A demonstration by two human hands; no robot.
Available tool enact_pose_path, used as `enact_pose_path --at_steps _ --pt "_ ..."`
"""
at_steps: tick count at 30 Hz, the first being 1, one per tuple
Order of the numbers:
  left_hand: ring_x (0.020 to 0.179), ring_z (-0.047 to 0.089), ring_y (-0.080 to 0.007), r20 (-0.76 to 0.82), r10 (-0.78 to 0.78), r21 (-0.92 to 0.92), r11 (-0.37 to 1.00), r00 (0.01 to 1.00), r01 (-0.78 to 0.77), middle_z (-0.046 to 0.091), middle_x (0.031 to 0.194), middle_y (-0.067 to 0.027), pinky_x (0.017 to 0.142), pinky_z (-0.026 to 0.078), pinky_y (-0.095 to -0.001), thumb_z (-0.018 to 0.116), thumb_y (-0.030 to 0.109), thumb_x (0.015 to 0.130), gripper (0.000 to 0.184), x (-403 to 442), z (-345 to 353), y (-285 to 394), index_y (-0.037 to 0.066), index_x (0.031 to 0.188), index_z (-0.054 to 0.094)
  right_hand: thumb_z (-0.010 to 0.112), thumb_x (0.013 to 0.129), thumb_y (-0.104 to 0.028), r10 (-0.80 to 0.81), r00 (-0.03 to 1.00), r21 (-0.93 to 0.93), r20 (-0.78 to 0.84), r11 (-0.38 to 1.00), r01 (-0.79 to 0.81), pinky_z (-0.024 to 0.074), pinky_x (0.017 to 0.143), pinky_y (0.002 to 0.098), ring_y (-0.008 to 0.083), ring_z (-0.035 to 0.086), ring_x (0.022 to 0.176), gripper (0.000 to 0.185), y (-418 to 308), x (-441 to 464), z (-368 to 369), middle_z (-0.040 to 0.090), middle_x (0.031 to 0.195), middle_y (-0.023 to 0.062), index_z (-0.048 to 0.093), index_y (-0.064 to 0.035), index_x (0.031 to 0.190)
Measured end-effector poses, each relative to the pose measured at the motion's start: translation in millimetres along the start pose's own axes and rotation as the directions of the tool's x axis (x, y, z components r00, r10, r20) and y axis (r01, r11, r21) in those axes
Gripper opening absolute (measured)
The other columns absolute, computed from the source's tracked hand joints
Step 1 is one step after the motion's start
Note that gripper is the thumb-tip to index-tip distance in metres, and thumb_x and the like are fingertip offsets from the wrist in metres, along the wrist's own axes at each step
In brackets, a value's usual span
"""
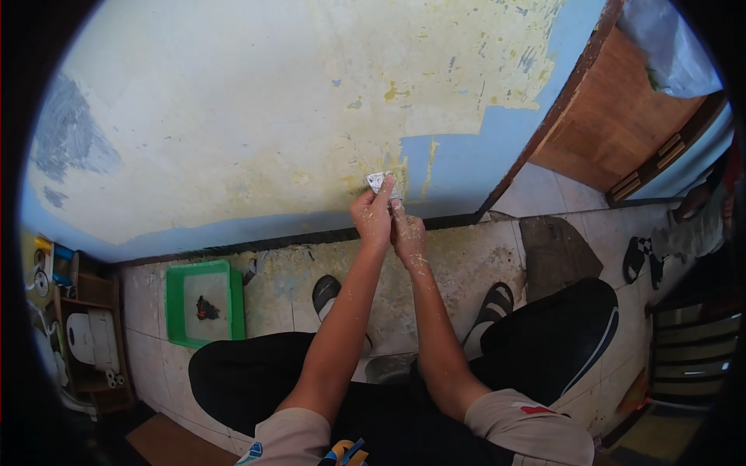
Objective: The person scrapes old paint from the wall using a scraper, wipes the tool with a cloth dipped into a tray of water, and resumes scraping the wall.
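Note:
Both hands meet on one scraper (375, 181), a small metal blade flecked with paint, held against the lower part of the wall (272, 140). My left hand (372, 215) wraps its lower left side, fingers closed. My right hand (407, 237) grips just below and to the right, its thumb pointing up at the tool; the handle is hidden by the fingers. Pale yellow covers most of the wall, with blue paint (458, 171) right of the blade and along the bottom. Paint flakes cling to both hands and forearms.
A green tray (172, 307) holding a dark object stands on the tiled floor at left, near a wooden shelf (97, 289). Paint debris lies along the wall base. A dark cloth (559, 256) and a wooden door (614, 109) are at right; another person crouches at the far right.

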State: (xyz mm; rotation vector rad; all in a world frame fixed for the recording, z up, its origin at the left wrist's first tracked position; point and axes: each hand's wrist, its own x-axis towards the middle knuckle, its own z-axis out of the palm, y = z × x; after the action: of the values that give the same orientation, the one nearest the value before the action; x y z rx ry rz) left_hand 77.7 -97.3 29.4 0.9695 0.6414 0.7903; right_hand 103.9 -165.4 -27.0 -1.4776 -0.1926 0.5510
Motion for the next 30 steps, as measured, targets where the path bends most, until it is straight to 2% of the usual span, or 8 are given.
enact_pose_path --at_steps 2,6,8,12,15,17,19,30 --pt "0.058 0.049 -0.0041 -0.032 0.028 -0.011 1.0 0.999 -0.028 0.06 0.069 0.0032 0.052 0.039 -0.0228 0.076 0.023 0.091 0.024 1 4 -1 0.002 0.08 0.071 0.057 0.098 -0.055 -0.047 0.999 -0.011 -0.017 0.999 0.047 0.0266 0.045 0.029 0.0083 0.039 0.047 0.063 3 1 2 0.046 0.053 -0.0019 0.053 -0.0078 0.057" --pt "0.056 0.043 -0.0033 -0.058 0.079 0.016 0.997 0.995 -0.078 0.055 0.062 0.0052 0.051 0.034 -0.0228 0.078 0.023 0.09 0.029 7 4 -2 0.002 0.073 0.07 0.057 0.098 -0.055 -0.033 0.999 0.014 -0.037 0.999 0.033 0.026 0.043 0.0286 0.0084 0.039 0.045 0.061 -18 -2 9 0.046 0.052 -0.0025 0.053 -0.0096 0.057" --pt "0.056 0.042 -0.003 -0.025 0.096 -0.01 0.995 0.995 -0.097 0.055 0.062 0.0055 0.051 0.033 -0.0229 0.078 0.023 0.09 0.03 7 22 31 0.002 0.071 0.069 0.057 0.098 -0.055 -0.116 0.993 0.064 0.01 0.991 0.115 0.0249 0.04 0.0281 0.0081 0.039 0.043 0.06 -53 2 6 0.045 0.051 -0.003 0.052 -0.0109 0.057" --pt "0.057 0.042 -0.0025 0.042 0.162 -0.016 0.987 0.986 -0.161 0.055 0.063 0.006 0.051 0.033 -0.0226 0.078 0.023 0.09 0.03 4 48 70 0.002 0.071 0.069 0.057 0.098 -0.056 -0.139 0.987 0.147 0.079 0.981 0.126 0.0253 0.038 0.0274 0.0081 0.039 0.041 0.06 -102 -3 5 0.046 0.05 -0.0029 0.052 -0.0118 0.057" --pt "0.057 0.041 -0.0023 -0.011 0.19 -0.014 0.982 0.982 -0.19 0.055 0.063 0.0058 0.051 0.033 -0.0223 0.077 0.024 0.091 0.029 2 44 56 0.002 0.073 0.07 0.059 0.099 -0.05 -0.026 0.999 0.093 0.043 0.995 0.022 0.0317 0.046 0.0301 0.0077 0.041 0.049 0.061 -100 -13 7 0.045 0.052 -0.0027 0.053 -0.0057 0.058" --pt "0.057 0.042 -0.0023 -0.015 0.171 -0.011 0.985 0.985 -0.171 0.056 0.063 0.0056 0.051 0.033 -0.0224 0.077 0.024 0.091 0.029 -1 31 40 0.001 0.074 0.07 0.059 0.098 -0.051 -0.036 0.999 0.1 -0.001 0.994 0.036 0.0331 0.047 0.0315 0.0091 0.043 0.05 0.063 -62 0 9 0.047 0.052 -0.0018 0.055 -0.003 0.058" --pt "0.057 0.042 -0.0024 -0.019 0.155 -0.005 0.988 0.988 -0.155 0.056 0.064 0.0054 0.051 0.033 -0.0225 0.077 0.023 0.091 0.029 1 18 25 0.001 0.074 0.07 0.059 0.098 -0.051 -0.099 0.995 -0.033 0.01 0.995 0.099 0.0355 0.048 0.0331 0.0107 0.046 0.052 0.065 -33 5 7 0.049 0.052 0.0002 0.057 -0.0005 0.058" --pt "0.056 0.041 -0.0025 -0.045 0.174 0.157 0.974 0.984 -0.165 0.053 0.061 0.0063 0.05 0.033 -0.0233 0.077 0.023 0.091 0.034 3 1 -7 0.002 0.066 0.065 0.058 0.099 -0.052 -0.081 0.997 0.09 0.018 0.993 0.08 0.0364 0.047 0.0342 0.0115 0.047 0.049 0.066 1 7 6 0.051 0.052 0.0023 0.056 -0.0002 0.057"
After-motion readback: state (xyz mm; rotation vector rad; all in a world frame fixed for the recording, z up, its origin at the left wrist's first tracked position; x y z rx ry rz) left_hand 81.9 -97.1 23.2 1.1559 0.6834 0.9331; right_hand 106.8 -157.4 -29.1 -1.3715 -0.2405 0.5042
